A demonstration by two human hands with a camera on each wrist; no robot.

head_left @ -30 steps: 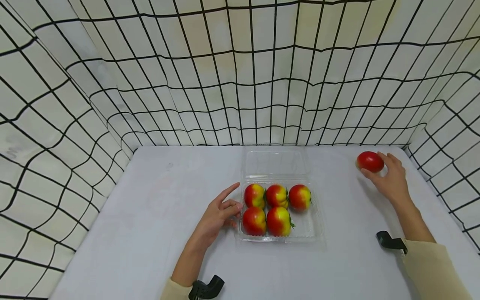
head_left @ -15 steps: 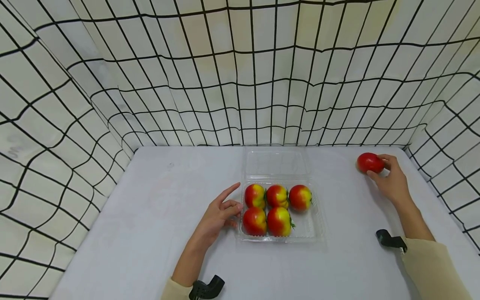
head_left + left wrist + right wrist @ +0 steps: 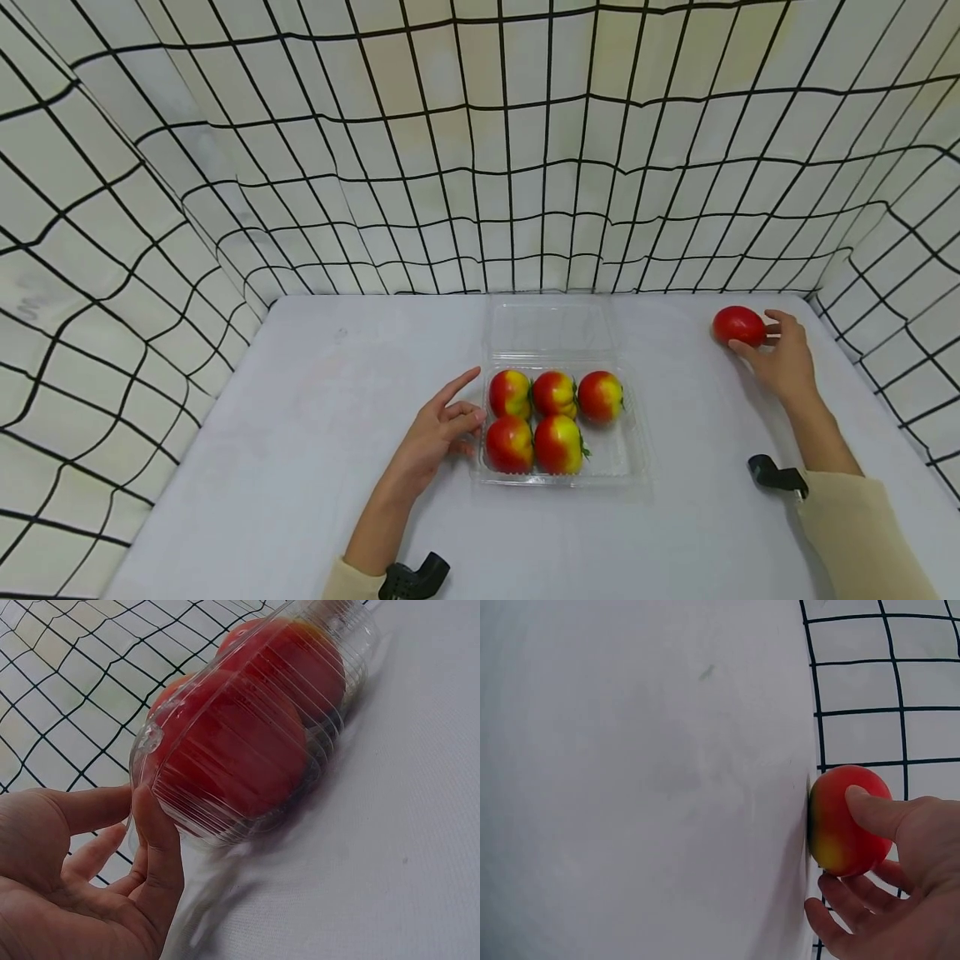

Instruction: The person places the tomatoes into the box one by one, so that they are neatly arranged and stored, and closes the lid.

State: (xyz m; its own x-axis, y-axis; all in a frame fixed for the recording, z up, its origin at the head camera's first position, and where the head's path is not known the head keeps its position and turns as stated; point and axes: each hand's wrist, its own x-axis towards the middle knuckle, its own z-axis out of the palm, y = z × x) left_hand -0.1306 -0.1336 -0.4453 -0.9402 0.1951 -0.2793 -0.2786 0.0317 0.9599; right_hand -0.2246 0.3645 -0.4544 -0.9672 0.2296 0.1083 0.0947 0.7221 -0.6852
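Note:
A clear plastic clamshell box (image 3: 611, 454) stands in the middle of the table with its lid (image 3: 553, 325) laid back. Several red-and-yellow fruits (image 3: 510, 444) with green stem ends sit in it in two rows; the front right spot holds no fruit. My left hand (image 3: 435, 433) is at the box's left side. In the left wrist view its thumb and a finger pinch the box's rim (image 3: 139, 761). Far right, my right hand (image 3: 783, 358) grips another red-and-yellow fruit (image 3: 847, 825), thumb on one side and fingers curled under the other. That fruit appears to touch the table.
The white-covered table (image 3: 300, 433) is walled by black wire grid (image 3: 510, 192) at the back and both sides. The far-right fruit lies near the table's back right corner. Black camera mounts (image 3: 414, 577) stick out from both wrists.
My right hand has shifted slightly, its thumb and fingers resettling on the right side of the fruit, which has barely moved. My left hand and the box stay as they were.

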